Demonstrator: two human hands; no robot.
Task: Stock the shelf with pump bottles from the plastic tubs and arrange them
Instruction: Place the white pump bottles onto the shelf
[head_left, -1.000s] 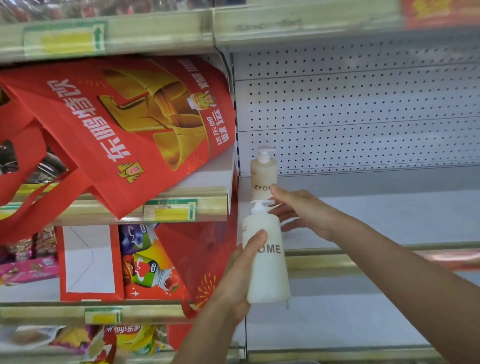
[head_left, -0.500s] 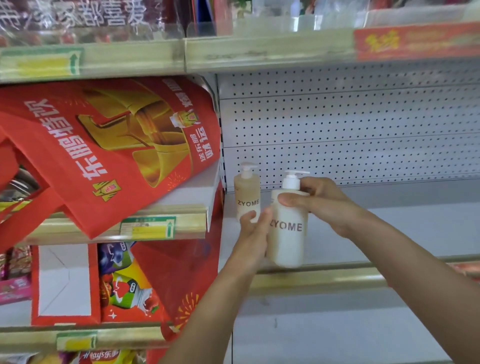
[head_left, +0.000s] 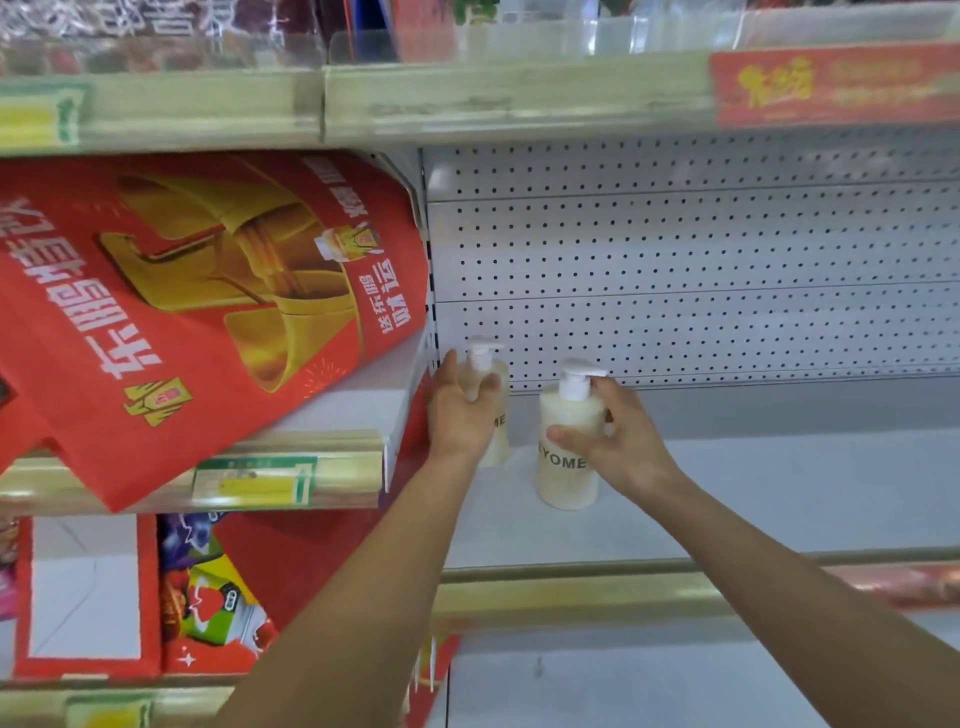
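Observation:
Two cream pump bottles marked ZYOME stand on the white shelf (head_left: 753, 493). The first bottle (head_left: 497, 415) is in the shelf's back left corner, and my left hand (head_left: 460, 410) grips it around the shoulder below the pump. The second bottle (head_left: 566, 457) stands upright just right of it and a little nearer. My right hand (head_left: 613, 441) holds this one from the right side, thumb across its front above the label and fingers behind the pump neck.
A white perforated back panel (head_left: 701, 270) closes the shelf behind. Left of it a red printed bag (head_left: 208, 312) droops over the neighbouring shelf, with red boxes (head_left: 88, 597) below. A gold shelf rail (head_left: 597, 592) runs along the front. Another shelf (head_left: 467, 109) hangs overhead.
The second bottle went from being lifted in front of the shelf by both hands to standing on it. My left hand let go of it and took hold of the corner bottle.

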